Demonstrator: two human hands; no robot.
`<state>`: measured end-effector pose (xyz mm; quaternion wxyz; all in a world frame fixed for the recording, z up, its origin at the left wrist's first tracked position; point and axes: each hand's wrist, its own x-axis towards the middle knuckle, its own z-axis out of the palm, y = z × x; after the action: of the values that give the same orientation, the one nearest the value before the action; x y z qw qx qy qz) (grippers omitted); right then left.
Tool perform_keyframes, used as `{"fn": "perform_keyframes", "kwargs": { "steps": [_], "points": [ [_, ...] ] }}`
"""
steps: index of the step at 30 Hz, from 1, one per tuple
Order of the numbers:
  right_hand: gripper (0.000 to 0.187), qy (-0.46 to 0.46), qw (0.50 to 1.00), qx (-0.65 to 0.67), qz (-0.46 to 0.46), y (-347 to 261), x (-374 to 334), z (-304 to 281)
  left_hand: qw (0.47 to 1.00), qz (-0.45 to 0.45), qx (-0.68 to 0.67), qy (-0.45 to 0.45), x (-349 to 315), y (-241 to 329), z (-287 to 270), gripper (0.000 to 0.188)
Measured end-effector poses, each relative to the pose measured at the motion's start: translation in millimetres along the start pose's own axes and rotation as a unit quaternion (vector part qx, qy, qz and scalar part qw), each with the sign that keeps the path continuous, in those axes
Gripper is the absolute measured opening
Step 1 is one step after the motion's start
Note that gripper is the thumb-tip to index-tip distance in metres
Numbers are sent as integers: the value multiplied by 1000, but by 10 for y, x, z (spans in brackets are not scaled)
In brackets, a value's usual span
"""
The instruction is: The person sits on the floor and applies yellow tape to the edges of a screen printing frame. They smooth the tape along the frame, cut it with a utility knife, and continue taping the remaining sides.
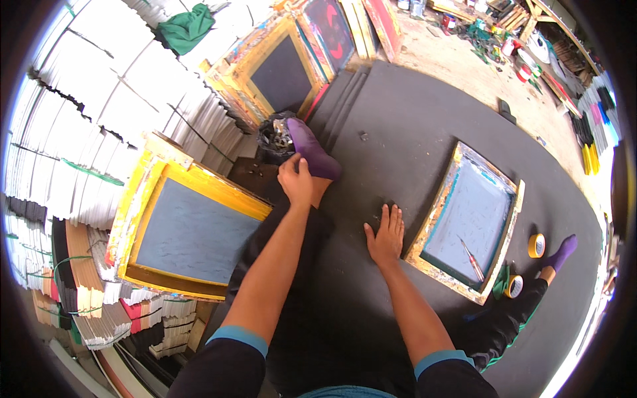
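My left hand (295, 180) is held beside my foot in a purple sock (312, 149), its fingers curled together near a black plastic bag (272, 139) with scraps in it. Whatever is between those fingertips, if anything, is too small to make out. My right hand (386, 240) lies palm down with fingers stretched on the dark work surface (391, 132). To its right rests a wooden-framed screen (411, 255) with grey-blue mesh. On that mesh lies a slim tool with a red and clear handle (474, 263).
Yellow tape rolls (536, 245) lie right of the screen, near my other purple-socked foot (564, 251). A yellow-framed screen (199, 225) leans at left, before stacked white sheets (99, 86). More framed screens (282, 73) stand at the back. Cans (524, 71) stand on the floor.
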<state>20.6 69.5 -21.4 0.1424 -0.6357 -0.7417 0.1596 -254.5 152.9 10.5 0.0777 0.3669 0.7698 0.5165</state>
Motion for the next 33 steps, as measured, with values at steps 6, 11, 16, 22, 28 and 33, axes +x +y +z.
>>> {"fn": "perform_keyframes", "kwargs": {
  "steps": [6,11,16,22,28,33],
  "points": [
    [78,-10,1000,-23,15,21,4,28,938,-270,-192,-104,792,-117,79,67],
    [76,7,999,-36,-5,15,-6,50,924,-285,-222,-124,997,-300,46,75],
    [76,18,999,-27,-16,46,-20,43,931,-208,-284,-99,1119,80,-157,76],
    [65,42,997,-43,-53,32,30,-24,922,-112,-327,-177,1087,927,-620,79],
    [51,39,988,-85,-125,339,106,121,874,-91,-386,-281,344,1549,-745,65],
    [55,78,992,22,-100,398,-51,-86,847,-172,-387,-323,-411,1202,-553,62]
  ]
}}
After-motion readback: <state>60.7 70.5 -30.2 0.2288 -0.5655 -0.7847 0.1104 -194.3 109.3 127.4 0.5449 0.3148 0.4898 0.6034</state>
